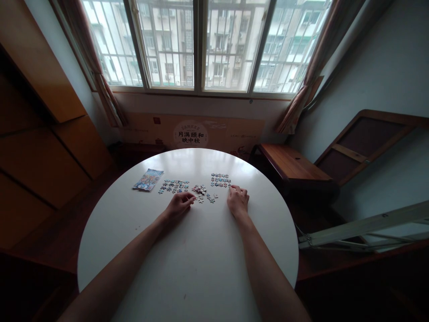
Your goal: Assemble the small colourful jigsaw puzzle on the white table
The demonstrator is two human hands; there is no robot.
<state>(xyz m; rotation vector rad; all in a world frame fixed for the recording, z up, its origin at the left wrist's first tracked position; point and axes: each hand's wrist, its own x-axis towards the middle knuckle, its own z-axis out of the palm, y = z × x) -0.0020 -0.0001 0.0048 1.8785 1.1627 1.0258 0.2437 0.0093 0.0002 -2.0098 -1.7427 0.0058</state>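
Observation:
Small jigsaw puzzle pieces lie on a round white table (208, 250). My left hand (179, 203) is closed in a pinch beside the central heap of loose pieces (200, 189), with a jigsaw puzzle piece, mostly hidden, at its fingertips. My right hand (238, 199) is bent over the table, its fingertips closed on a jigsaw puzzle piece at the lower right corner of the right-hand rows of pieces (220, 180). More pieces are spread in rows in the left group (174, 186). A few single pieces (211, 198) lie between my hands.
A colourful printed packet (148, 180) lies at the table's left. Beyond the table, a printed panel (191, 132) stands under the barred window (201, 44). At the right are a low wooden bench (288, 161) and a pale metal frame (368, 226); wooden cabinets (43, 165) stand left.

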